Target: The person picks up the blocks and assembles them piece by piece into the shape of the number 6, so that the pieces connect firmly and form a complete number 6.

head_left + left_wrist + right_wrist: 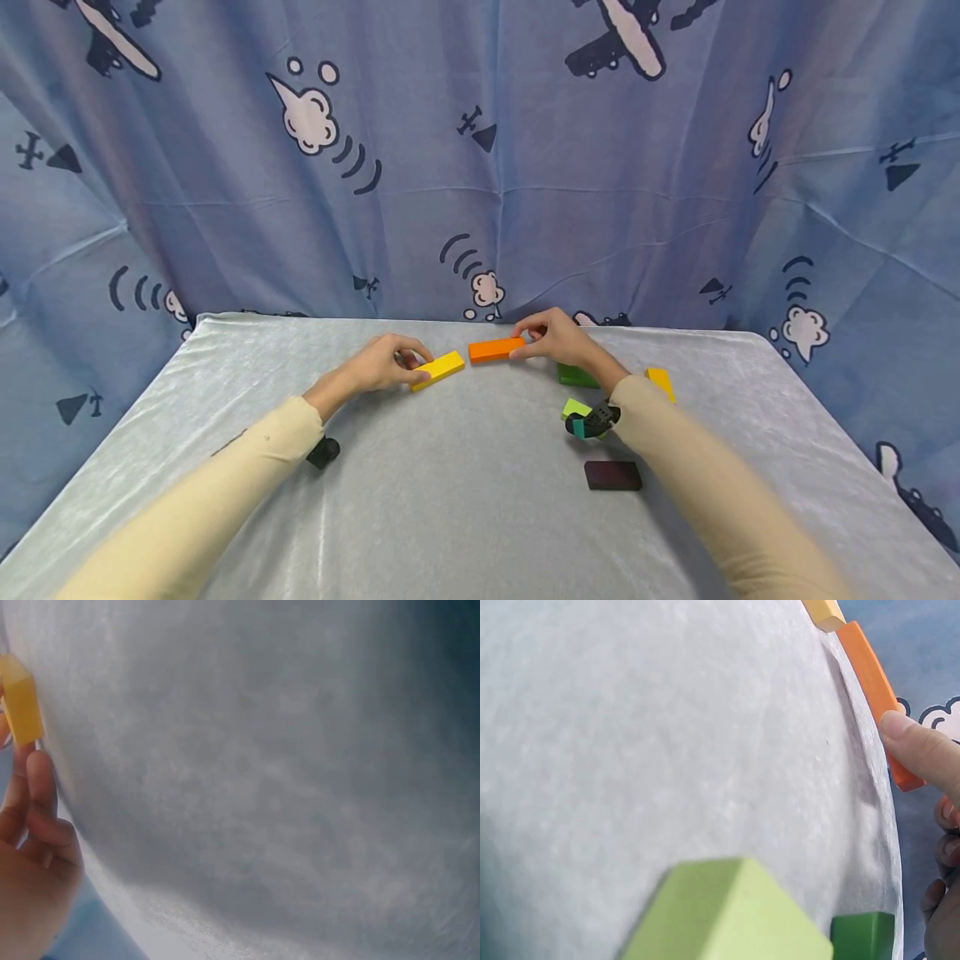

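Near the back of the table, my left hand [386,363] pinches the near end of a yellow block [441,370], which lies slanted. In the left wrist view this yellow block [22,701] shows at the left edge beside the fingers. My right hand [557,340] pinches the right end of an orange block [493,350] between thumb and fingers. The left end of the orange block comes close to the far end of the yellow one. From the right wrist, the thumb lies along the orange block [874,690], with the yellow block's end just beyond it.
Right of centre lie a dark green block [576,376], a light green block [576,408] partly behind the right wrist camera, a dark brown block [612,476] and a second yellow block [660,384] beyond the right forearm. A patterned blue curtain [420,167] hangs behind the white-covered table [450,500].
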Available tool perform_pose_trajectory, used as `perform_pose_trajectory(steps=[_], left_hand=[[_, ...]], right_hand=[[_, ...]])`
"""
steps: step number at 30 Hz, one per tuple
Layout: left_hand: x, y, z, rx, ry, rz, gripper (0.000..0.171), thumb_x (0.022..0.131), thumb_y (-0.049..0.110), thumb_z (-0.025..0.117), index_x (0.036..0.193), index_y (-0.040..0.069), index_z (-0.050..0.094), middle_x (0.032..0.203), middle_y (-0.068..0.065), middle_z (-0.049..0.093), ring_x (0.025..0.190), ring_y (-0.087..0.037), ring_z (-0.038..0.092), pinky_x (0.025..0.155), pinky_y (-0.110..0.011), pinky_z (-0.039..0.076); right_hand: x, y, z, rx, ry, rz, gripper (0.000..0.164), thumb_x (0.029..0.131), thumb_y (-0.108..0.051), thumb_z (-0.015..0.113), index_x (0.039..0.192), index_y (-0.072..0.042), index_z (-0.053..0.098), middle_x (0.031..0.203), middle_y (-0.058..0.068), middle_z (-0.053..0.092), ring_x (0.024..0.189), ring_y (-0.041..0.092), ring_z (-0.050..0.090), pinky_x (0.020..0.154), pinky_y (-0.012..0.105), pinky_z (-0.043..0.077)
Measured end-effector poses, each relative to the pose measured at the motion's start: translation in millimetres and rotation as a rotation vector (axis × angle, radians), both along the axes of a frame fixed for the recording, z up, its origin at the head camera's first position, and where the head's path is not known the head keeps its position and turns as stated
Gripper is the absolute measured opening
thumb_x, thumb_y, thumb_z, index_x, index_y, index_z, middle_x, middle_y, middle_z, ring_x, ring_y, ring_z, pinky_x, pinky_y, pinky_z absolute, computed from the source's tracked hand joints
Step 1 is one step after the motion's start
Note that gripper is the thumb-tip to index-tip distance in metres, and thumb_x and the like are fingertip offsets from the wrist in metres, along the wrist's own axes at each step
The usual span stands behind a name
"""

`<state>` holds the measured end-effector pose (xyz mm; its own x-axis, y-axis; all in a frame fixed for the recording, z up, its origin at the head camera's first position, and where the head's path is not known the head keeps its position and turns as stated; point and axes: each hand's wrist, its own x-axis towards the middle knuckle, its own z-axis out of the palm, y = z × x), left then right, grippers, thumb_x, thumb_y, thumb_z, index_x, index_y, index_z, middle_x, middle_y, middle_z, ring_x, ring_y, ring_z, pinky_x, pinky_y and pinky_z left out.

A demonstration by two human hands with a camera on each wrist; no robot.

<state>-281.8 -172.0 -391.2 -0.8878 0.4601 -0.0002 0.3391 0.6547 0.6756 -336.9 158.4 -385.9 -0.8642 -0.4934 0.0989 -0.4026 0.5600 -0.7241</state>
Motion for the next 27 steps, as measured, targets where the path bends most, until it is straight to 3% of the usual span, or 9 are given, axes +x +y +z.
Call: perform_pose_trajectory(steps=[27], left_hand=[[-0.6,0,0.0,0.006,-0.002,0.002,0.026,0.089,0.017,0.082,0.114,0.012,0.077,0.094,-0.003,0.071,0.085,-0.018,0.064,0.074,-0.033,0.053]], right_hand=[[-6.7,-13,-7.6,0.055,-0.071,-0.023,0.025,0.077,-0.016,0.091,0.097,-0.008,0.078,0.068,0.002,0.041,0.066,0.019,0.04,0.062,0.03,0.03]])
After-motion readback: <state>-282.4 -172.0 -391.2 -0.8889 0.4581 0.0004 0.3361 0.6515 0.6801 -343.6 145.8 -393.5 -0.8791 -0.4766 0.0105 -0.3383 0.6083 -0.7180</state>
